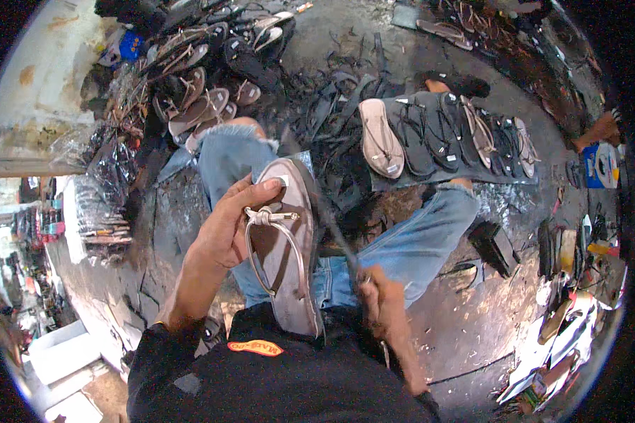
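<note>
My left hand (227,218) grips a beige flat sandal (305,243) by its side, thumb pressed on the insole near a small white sticker. The sandal is held upright over my lap and has thin metallic straps tied in a knot. My right hand (382,299) is closed round the handle of what looks like a knife (335,229). Its long, thin, dark blade slants up and left along the sole's right edge, blurred by motion. Whether blade and sole touch, I cannot tell.
A row of black and beige sandals (382,137) lies on a dark sheet at right. More sandals (208,109) are heaped at upper left. Black scraps (339,106) litter the floor ahead. A dark block (494,247) and a blue-yellow box (601,166) stand at right.
</note>
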### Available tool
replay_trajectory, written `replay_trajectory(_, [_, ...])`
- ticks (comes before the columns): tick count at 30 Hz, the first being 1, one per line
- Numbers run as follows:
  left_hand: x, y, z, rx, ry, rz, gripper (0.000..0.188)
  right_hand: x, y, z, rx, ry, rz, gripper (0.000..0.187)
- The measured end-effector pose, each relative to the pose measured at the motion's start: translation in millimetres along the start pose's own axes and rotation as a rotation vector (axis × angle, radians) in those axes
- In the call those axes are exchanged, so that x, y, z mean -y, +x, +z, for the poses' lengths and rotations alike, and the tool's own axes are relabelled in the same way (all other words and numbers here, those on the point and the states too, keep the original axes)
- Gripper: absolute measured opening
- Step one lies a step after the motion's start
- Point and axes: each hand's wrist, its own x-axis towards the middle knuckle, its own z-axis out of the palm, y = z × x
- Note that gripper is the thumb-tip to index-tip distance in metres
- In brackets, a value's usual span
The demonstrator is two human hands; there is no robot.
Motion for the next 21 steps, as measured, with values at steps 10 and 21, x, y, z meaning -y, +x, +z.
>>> replay_trajectory(10, [15.3,0.1,-8.6,-0.008,0.362,0.022,0.039,-17.9,-2.4,2.6,0.065,-0.067,0.088,0.028])
replay_trajectory(21, [-3.9,18.1,0.0,0.034,0.666,-0.016,0.047,67.1,183.4,-63.3,0.523,-0.156,-0.119,0.055])
